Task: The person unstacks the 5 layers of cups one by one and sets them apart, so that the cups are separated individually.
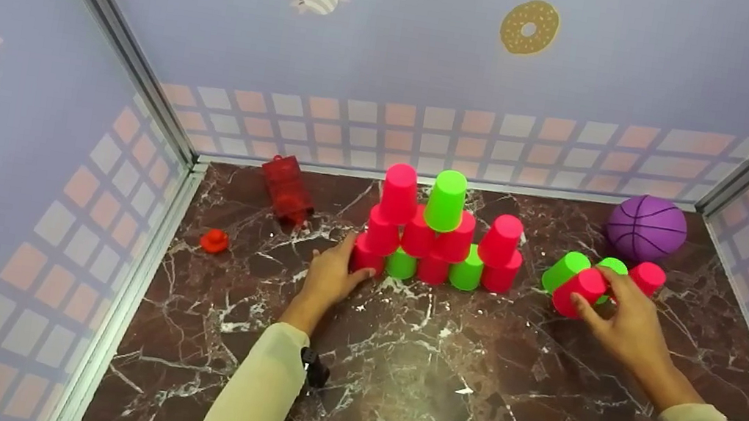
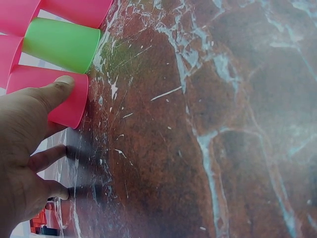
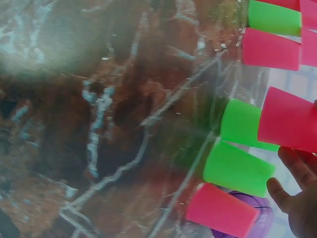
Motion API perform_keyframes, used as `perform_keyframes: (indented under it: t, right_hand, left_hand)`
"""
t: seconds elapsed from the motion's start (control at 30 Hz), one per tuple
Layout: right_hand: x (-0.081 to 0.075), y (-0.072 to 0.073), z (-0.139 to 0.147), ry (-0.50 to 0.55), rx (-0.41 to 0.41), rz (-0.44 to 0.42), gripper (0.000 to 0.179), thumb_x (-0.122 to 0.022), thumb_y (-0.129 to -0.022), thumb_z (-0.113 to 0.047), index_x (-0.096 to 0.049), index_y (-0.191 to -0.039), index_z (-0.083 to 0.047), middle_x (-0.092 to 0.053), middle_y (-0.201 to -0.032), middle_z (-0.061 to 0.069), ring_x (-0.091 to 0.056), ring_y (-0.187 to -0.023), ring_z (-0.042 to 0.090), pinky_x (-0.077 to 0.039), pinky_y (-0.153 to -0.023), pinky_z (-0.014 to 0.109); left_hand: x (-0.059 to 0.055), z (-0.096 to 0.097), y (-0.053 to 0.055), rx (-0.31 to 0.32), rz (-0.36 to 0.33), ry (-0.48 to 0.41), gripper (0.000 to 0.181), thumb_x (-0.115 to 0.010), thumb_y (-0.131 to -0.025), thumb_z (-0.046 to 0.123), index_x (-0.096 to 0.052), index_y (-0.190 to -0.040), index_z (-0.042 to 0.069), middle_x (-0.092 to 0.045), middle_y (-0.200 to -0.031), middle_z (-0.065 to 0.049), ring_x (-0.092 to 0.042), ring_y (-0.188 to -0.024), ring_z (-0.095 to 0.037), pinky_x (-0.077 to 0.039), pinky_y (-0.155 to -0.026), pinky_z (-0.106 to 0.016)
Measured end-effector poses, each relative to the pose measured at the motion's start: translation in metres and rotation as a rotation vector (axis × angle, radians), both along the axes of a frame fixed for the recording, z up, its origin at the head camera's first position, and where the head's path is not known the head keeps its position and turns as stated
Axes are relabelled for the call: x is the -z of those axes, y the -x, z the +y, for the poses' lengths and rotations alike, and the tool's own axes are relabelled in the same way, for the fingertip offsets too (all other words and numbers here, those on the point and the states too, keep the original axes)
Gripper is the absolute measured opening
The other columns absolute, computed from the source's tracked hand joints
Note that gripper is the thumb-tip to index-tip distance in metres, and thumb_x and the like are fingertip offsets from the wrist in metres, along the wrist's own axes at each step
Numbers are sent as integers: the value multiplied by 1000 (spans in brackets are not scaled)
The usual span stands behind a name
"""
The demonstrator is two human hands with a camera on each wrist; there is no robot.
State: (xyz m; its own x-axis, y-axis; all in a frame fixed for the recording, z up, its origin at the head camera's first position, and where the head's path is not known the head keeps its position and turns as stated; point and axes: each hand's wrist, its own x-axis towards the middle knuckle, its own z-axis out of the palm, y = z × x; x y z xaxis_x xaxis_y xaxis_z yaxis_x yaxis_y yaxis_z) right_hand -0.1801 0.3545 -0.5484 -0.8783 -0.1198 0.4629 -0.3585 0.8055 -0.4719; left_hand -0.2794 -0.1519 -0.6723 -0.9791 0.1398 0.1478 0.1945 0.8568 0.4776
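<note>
A stepped stack of upside-down plastic cups, pink and green, stands mid-table, with a pink cup [image 1: 399, 192] and a green cup [image 1: 447, 199] on its top level. At its lower left end, my left hand [image 1: 327, 278] holds the bottom pink cup [image 2: 54, 101] between thumb and fingers; the thumb lies on the cup's front. To the right of the stack, my right hand [image 1: 625, 322] grips another pink cup [image 1: 576, 293], raised off the table. Behind that cup stand a green cup [image 1: 564, 270], a second green cup [image 3: 237, 168] and a pink cup [image 3: 223, 210].
A purple ball [image 1: 646, 227] sits in the back right corner. At the left lie a see-through red block-like object [image 1: 287, 190] and a small orange-red object [image 1: 215, 241]. Patterned walls enclose the brown marbled table [image 1: 421, 396] at back and sides.
</note>
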Motion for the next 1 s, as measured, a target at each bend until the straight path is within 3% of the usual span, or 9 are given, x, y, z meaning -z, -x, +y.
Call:
perform_keyframes:
  t: [0.07,0.13,0.37,0.43,0.57,0.63,0.67,0.83,1.0]
  right_hand:
    - [7,-1,1,7,-2,-41,59,-90,-89,-11,-65,-138,8,-74,-122,31,-73,-102,51,-56,-92,66]
    - [15,-3,3,6,4,-78,59,-90,-90,-11,-64,-139,9,-73,-128,33,-71,-113,57,-54,-98,71]
    - [36,-6,4,-3,6,-102,59,-89,-91,-9,-62,-139,12,-72,-124,35,-72,-109,59,-56,-95,73]
    - [38,-6,3,-2,1,-91,59,-89,-91,-7,-62,-139,13,-72,-124,36,-73,-109,60,-57,-94,73]
    - [39,-5,2,1,-4,-96,60,-88,-91,-7,-60,-141,14,-72,-126,38,-73,-110,60,-56,-96,73]
    - [38,-6,2,-6,-3,-118,63,-88,-92,-8,-59,-143,14,-71,-128,39,-72,-111,61,-55,-97,73]
    - [37,-6,2,-11,0,-133,64,-87,-93,-10,-57,-145,14,-70,-130,39,-71,-113,61,-55,-99,74]
    - [24,-8,4,-47,7,-185,70,-84,-98,-21,-53,-153,10,-64,-141,39,-64,-126,63,-48,-108,78]
    - [-3,1,-1,-63,-30,-81,68,-86,-95,-19,-58,-151,8,-68,-135,35,-67,-117,57,-52,-99,75]
  left_hand:
    - [0,0,-1,-3,-5,-2,79,-83,-92,60,-50,-153,22,-79,-133,-16,-76,-125,-40,-46,-113,-80]
    - [-1,1,-3,-4,1,-6,78,-82,-93,60,-51,-154,23,-79,-133,-15,-77,-124,-39,-47,-112,-79]
    - [-4,2,-6,11,29,-29,78,-84,-93,56,-51,-153,19,-80,-129,-18,-78,-119,-43,-53,-106,-74]
    - [-12,2,-11,12,41,-31,78,-84,-93,55,-51,-153,19,-79,-129,-19,-77,-119,-43,-54,-106,-73]
    - [-13,2,-12,1,34,-44,76,-85,-93,55,-51,-152,21,-80,-128,-18,-77,-119,-42,-54,-105,-73]
    - [-13,2,-12,-2,25,-47,76,-86,-92,54,-52,-152,21,-79,-130,-17,-77,-121,-41,-53,-106,-73]
    - [-5,3,-8,-5,19,-52,77,-86,-92,54,-51,-153,22,-79,-131,-17,-77,-121,-42,-51,-108,-76]
    - [-5,4,-7,8,29,-44,75,-84,-94,54,-51,-152,21,-79,-128,-18,-78,-117,-43,-54,-104,-74]
    - [-3,2,-5,9,18,-30,74,-83,-95,54,-51,-154,21,-80,-124,-16,-79,-115,-40,-59,-99,-65]
